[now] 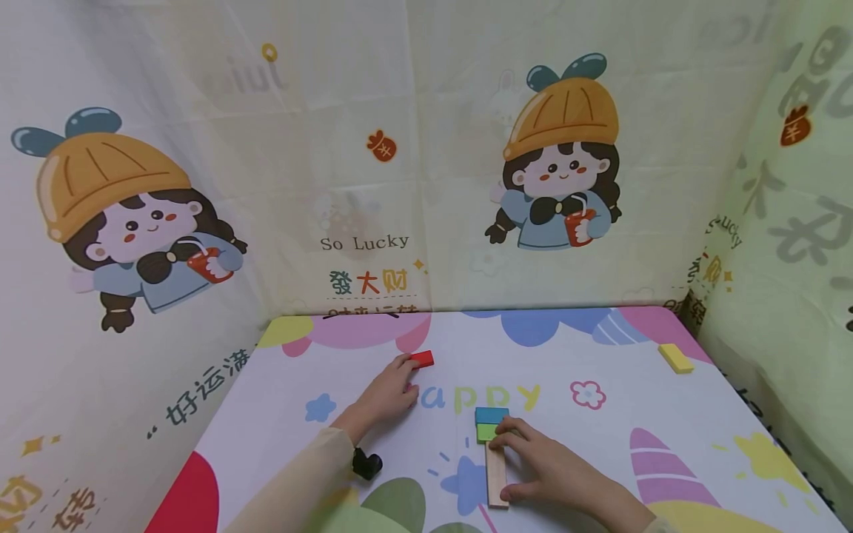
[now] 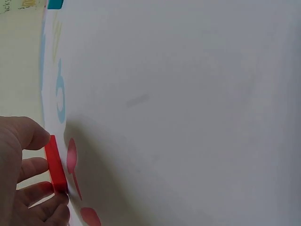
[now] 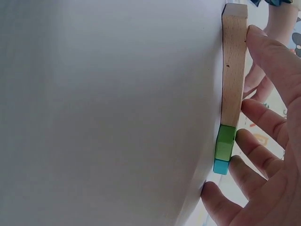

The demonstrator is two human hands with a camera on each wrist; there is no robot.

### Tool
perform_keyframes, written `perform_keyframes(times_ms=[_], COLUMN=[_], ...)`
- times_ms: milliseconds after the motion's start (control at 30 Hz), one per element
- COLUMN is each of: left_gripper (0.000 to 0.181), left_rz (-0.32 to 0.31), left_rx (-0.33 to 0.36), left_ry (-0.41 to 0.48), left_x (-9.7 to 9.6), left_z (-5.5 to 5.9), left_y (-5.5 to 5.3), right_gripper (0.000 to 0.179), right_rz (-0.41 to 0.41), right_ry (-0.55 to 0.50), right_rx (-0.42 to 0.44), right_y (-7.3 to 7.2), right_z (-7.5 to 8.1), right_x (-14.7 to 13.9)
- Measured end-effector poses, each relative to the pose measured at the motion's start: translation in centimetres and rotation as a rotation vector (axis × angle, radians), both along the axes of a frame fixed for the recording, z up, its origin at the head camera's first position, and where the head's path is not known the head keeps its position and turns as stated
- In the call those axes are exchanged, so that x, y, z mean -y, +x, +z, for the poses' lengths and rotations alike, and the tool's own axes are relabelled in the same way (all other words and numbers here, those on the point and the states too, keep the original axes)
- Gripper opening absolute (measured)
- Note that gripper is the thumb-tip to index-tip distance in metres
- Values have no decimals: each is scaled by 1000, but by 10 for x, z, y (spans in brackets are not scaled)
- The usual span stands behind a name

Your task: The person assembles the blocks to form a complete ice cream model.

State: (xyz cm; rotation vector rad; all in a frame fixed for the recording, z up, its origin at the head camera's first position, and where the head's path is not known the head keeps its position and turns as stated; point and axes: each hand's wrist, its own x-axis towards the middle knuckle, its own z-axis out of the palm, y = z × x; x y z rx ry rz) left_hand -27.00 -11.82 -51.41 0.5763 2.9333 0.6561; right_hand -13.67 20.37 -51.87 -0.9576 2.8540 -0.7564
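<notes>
My left hand reaches to the far part of the table and holds a small red block. In the left wrist view, its thumb is at one end of the red block and fingers lie along it toward the other end. My right hand rests beside a row of blocks, its thumb and fingertips touching their right side. That row has a long plain wooden block nearest me, then a green block, then a blue block. They lie end to end in the right wrist view.
A yellow block lies near the table's far right corner. The white table cover bears printed shapes and letters. Patterned cloth hangs behind and at both sides. A small black object sits at my left wrist.
</notes>
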Motion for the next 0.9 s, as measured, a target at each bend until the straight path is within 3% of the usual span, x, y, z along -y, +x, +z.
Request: perform_keyframes(times_ms=[900], left_gripper=[54], left_rz=[-34], left_rx=[1], left_ry=[-6], left_x=[-27], left_z=[-4], left_y=[3], right_gripper=[59], right_rz=[-6], right_ry=[-3], right_rx=[8], right_y=[1], right_z=[1], right_x=[0])
